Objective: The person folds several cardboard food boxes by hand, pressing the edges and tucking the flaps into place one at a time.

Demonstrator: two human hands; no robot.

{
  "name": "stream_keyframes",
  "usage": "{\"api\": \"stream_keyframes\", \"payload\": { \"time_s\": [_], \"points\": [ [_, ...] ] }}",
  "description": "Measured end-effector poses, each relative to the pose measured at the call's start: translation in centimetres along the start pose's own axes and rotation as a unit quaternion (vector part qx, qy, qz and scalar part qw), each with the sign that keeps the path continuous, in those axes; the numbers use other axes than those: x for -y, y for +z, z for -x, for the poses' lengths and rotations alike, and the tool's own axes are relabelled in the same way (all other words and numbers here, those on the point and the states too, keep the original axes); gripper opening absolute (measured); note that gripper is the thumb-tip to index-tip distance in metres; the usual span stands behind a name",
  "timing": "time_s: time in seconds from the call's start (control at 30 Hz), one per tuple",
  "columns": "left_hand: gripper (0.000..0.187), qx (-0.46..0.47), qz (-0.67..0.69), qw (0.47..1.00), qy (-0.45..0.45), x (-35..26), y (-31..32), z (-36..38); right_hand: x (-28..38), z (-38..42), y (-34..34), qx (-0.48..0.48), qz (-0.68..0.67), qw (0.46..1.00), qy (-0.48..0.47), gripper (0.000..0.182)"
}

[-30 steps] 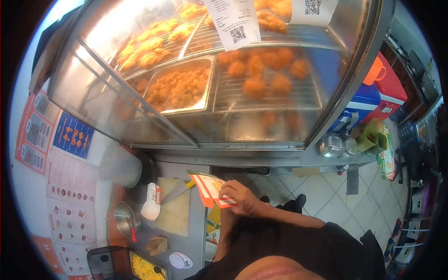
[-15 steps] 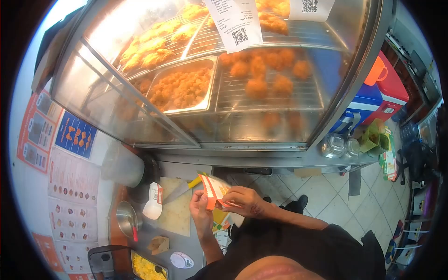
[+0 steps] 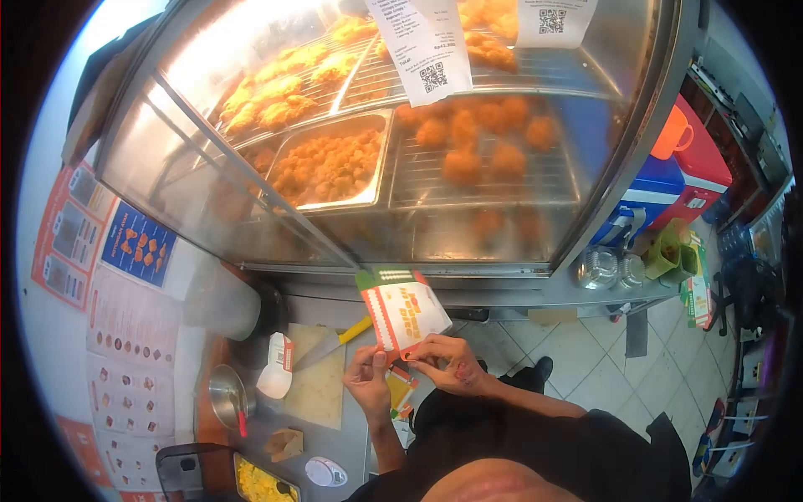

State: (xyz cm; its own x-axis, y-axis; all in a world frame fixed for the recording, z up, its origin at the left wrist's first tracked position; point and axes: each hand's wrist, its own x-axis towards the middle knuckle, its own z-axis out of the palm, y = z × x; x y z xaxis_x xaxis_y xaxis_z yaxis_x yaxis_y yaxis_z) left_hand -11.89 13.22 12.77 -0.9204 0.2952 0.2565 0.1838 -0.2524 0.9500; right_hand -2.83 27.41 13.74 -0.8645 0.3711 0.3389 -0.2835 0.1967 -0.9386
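A white, red and green printed carton (image 3: 407, 314) is held up in front of the glass cabinet, its printed panel facing the camera. My left hand (image 3: 368, 378) pinches its lower left corner, and my right hand (image 3: 447, 363) pinches the lower edge, beside an orange-red flap. Behind the carton and left hand, a knife with a yellow handle (image 3: 355, 330) lies on the cutting board (image 3: 319, 385). To the left of the board, a small white and red box (image 3: 276, 366) rests on its side.
The glass cabinet (image 3: 335, 251) with fried food spans the top. A steel bowl (image 3: 224, 393), a kitchen scale (image 3: 325, 472), a brown paper tray (image 3: 284, 444) and a container of yellow food (image 3: 263, 484) are at lower left. Clear plastic containers (image 3: 597, 268) stand at right.
The carton has been raised and turned, so its printed panel now shows more fully. Both hands have shifted to its lower edge. The camera view has moved slightly.
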Motion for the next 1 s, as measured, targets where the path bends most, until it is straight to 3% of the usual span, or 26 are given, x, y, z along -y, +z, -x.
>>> {"api": "stream_keyframes", "payload": {
  "time_s": [0.07, 0.13, 0.23, 0.43, 0.57, 0.73, 0.87, 1.0],
  "points": [
    [0.011, 0.007, -0.019, 1.0, 0.019, -0.7, 0.6, -0.4, -0.5, 0.3, -0.1, 0.0, -0.035, 0.999, -0.004, 0.013],
    [0.011, 0.014, -0.006, 1.0, 0.015, -0.8, 0.5, -0.3, 0.2, 0.3, -0.4, -0.021, -0.148, 0.983, 0.102, 0.007],
    [0.012, 0.035, -0.002, 0.999, 0.019, -0.2, 0.4, 0.1, -0.1, 0.4, -0.3, -0.073, -0.134, 0.986, 0.062, 0.007],
    [0.009, 0.05, -0.053, 0.997, 0.002, 1.1, 1.6, 1.2, -0.2, 0.5, 0.5, -0.134, -0.183, 0.971, 0.08, 0.006],
    [0.007, 0.048, -0.006, 0.995, -0.091, 0.4, 1.5, 1.0, -0.2, 0.0, -0.2, -0.123, -0.136, 0.982, 0.046, 0.006],
    [0.006, 0.067, -0.059, 0.992, -0.087, 0.3, 1.1, 0.7, -0.8, 0.0, -1.2, -0.026, -0.083, 0.996, 0.021, 0.008],
    [0.003, 0.094, -0.016, 0.992, -0.086, 0.5, 1.4, 0.5, -0.6, -0.4, -1.1, -0.046, -0.033, 0.998, 0.019, 0.005],
    [0.003, 0.059, -0.025, 0.995, -0.079, 0.3, 1.5, 0.4, -0.3, -0.5, -1.2, -0.033, -0.087, 0.993, 0.075, 0.004]
  ]
}}
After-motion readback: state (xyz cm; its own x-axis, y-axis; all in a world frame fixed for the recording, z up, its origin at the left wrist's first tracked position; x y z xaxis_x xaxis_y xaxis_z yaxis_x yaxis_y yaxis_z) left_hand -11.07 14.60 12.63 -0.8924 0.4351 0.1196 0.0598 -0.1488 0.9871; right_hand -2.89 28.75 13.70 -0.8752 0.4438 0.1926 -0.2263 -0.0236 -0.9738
